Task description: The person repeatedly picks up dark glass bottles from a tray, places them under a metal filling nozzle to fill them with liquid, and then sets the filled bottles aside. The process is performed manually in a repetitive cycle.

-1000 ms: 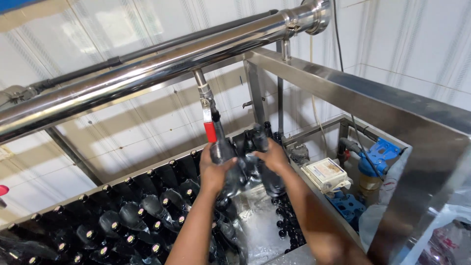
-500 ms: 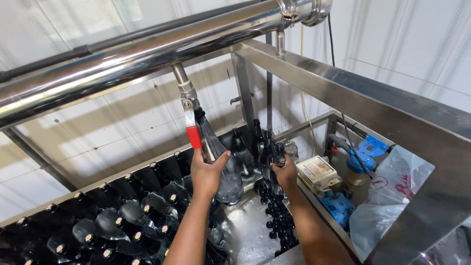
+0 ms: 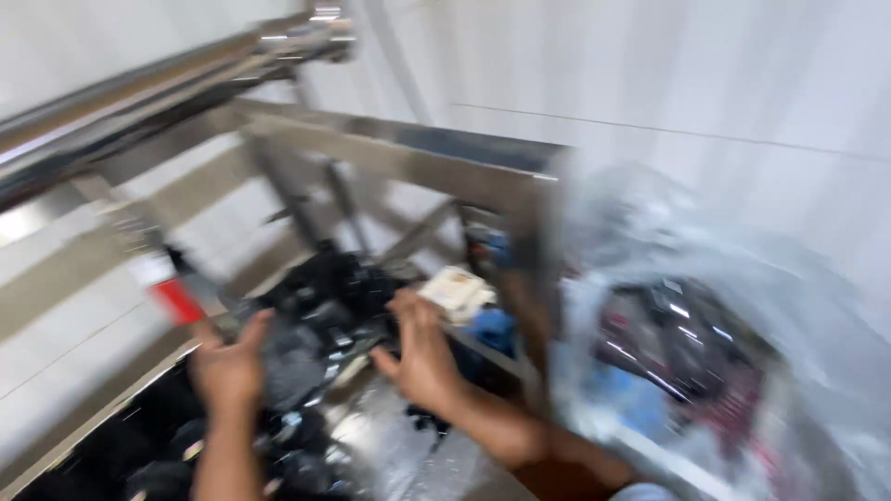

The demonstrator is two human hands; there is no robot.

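Note:
The view is heavily blurred. My left hand (image 3: pixel 229 369) is raised against a dark bottle (image 3: pixel 295 362), just below a filling nozzle with a red band (image 3: pixel 176 301). The blur hides whether its fingers close round the bottle. My right hand (image 3: pixel 422 354) hovers to the right, fingers spread and nothing in it, over a wet steel tray (image 3: pixel 385 445) and a cluster of dark bottles (image 3: pixel 334 278).
A thick steel pipe (image 3: pixel 167 83) runs overhead and a steel frame post (image 3: pixel 538 269) stands right of my right hand. Behind it lie a small white box (image 3: pixel 455 289) and something blue (image 3: pixel 492 329). A clear plastic bag (image 3: pixel 733 306) fills the right. More dark bottles (image 3: pixel 139 445) lie lower left.
The camera has swung right and the picture has blurred. My right hand has come off the bottles and opened. The plastic bag now fills the right side.

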